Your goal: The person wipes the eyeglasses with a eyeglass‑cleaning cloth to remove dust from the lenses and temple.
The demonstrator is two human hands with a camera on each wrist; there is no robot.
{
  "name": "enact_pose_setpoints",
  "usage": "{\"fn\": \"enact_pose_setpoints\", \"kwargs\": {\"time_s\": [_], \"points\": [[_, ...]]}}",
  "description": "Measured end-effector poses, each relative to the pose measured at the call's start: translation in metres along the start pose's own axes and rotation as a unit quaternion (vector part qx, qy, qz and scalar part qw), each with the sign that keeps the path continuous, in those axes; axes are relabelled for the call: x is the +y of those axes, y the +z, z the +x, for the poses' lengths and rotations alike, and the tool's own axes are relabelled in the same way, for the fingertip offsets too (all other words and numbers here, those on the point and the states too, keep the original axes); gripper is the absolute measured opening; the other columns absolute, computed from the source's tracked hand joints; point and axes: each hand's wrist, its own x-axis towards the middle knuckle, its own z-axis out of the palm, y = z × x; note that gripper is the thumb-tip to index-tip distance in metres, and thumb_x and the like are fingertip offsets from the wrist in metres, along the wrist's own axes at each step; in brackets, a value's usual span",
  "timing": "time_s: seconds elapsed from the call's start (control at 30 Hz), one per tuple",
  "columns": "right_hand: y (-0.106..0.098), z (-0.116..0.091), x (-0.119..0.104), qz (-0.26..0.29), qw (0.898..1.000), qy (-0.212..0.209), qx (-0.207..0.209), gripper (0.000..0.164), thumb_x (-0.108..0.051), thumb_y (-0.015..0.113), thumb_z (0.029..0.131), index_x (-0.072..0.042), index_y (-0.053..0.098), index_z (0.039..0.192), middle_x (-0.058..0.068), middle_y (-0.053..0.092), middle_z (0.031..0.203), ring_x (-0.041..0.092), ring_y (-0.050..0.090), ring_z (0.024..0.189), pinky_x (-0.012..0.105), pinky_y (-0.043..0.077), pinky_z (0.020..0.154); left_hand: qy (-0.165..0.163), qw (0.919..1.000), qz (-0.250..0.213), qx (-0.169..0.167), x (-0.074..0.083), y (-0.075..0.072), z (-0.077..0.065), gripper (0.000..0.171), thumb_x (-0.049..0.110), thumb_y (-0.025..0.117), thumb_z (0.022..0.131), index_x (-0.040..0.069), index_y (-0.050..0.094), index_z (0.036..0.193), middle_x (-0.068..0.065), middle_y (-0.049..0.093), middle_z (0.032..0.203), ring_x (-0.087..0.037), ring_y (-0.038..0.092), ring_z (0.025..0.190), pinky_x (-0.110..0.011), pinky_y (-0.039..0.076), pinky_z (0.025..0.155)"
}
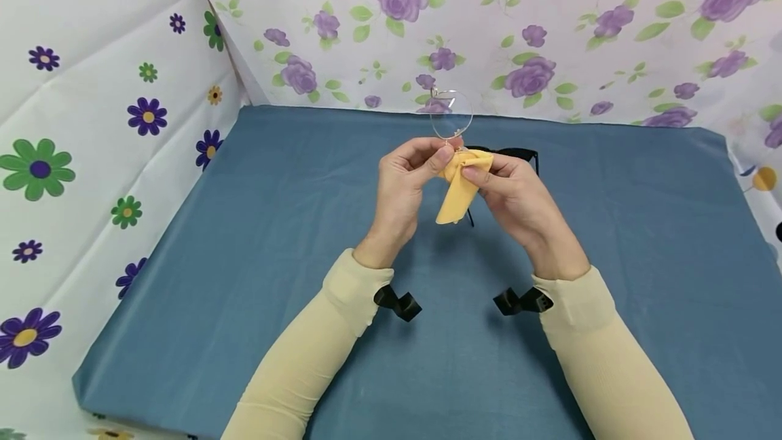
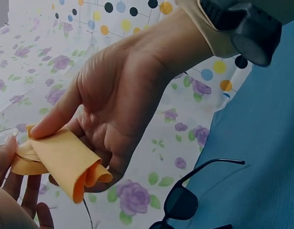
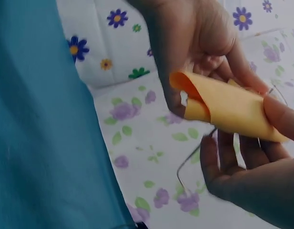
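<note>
Above the far part of the table, both hands hold a pair of thin metal-rimmed eyeglasses point(image 1: 452, 115) and a yellow cloth point(image 1: 457, 201). My left hand point(image 1: 400, 185) pinches the eyeglasses near the middle of the frame, one round lens standing up past its fingertips. Folded over the other lens, the cloth is pinched between thumb and fingers of my right hand point(image 1: 519, 199). In the left wrist view part of a rim shows beside the cloth point(image 2: 70, 160). A thin temple arm point(image 3: 187, 160) hangs below the cloth in the right wrist view.
Black sunglasses point(image 2: 181, 202) lie on the blue tablecloth point(image 1: 244, 257) behind the hands, partly hidden by them in the head view. Flower-patterned sheets point(image 1: 397, 39) stand at the back and left. A black camera mount point(image 1: 398, 303) sits on each wrist.
</note>
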Motion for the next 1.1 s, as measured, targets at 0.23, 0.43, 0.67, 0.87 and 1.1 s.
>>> {"fn": "enact_pose_setpoints", "kwargs": {"time_s": [0.23, 0.43, 0.67, 0.87, 1.1], "points": [[0.001, 0.002, 0.003, 0.008, 1.000, -0.004, 0.013, 0.016, -0.006, 0.064, 0.095, 0.001, 0.074, 0.106, 0.008, 0.069, 0.100, 0.023, 0.057, 0.104, 0.034, 0.034, 0.104, -0.002, 1.0000, 0.007, -0.002, -0.001, -0.002, 0.001, 0.008, 0.007, 0.068, 0.092, 0.002, 0.072, 0.098, -0.012, 0.073, 0.104, -0.029, 0.066, 0.107, -0.039, 0.053, 0.088], [-0.002, 0.002, 0.002, -0.064, 0.998, -0.006, -0.015, 0.013, -0.004, 0.066, 0.093, 0.000, 0.075, 0.101, 0.006, 0.070, 0.094, 0.024, 0.057, 0.101, 0.036, 0.037, 0.100, -0.028, 0.9994, 0.016, -0.013, 0.002, -0.007, 0.004, 0.010, 0.008, 0.069, 0.092, 0.001, 0.072, 0.098, -0.012, 0.074, 0.103, -0.028, 0.066, 0.106, -0.039, 0.050, 0.092], [-0.006, 0.001, 0.000, -0.180, 0.983, -0.027, -0.014, 0.016, -0.008, 0.072, 0.090, 0.003, 0.074, 0.101, 0.008, 0.072, 0.092, 0.027, 0.060, 0.094, 0.033, 0.048, 0.087, -0.057, 0.9962, 0.054, -0.039, 0.008, -0.011, 0.006, 0.012, 0.011, 0.070, 0.092, 0.001, 0.072, 0.098, -0.010, 0.074, 0.103, -0.026, 0.065, 0.106, -0.037, 0.047, 0.098], [-0.006, 0.001, -0.001, -0.196, 0.979, -0.045, 0.017, 0.019, -0.007, 0.076, 0.086, 0.004, 0.074, 0.101, 0.008, 0.072, 0.090, 0.026, 0.064, 0.087, 0.032, 0.051, 0.082, -0.051, 0.9962, 0.059, -0.039, 0.010, -0.010, 0.006, 0.012, 0.011, 0.071, 0.092, 0.000, 0.072, 0.098, -0.010, 0.074, 0.103, -0.025, 0.065, 0.107, -0.038, 0.048, 0.097], [0.001, 0.001, 0.001, -0.147, 0.981, -0.067, 0.107, 0.019, -0.007, 0.080, 0.082, 0.002, 0.076, 0.099, 0.006, 0.073, 0.089, 0.021, 0.066, 0.086, 0.030, 0.051, 0.081, -0.025, 0.9991, 0.030, -0.013, 0.006, -0.008, 0.005, 0.008, 0.009, 0.069, 0.093, 0.003, 0.072, 0.098, -0.012, 0.073, 0.107, -0.026, 0.065, 0.110, -0.038, 0.045, 0.101]]}}
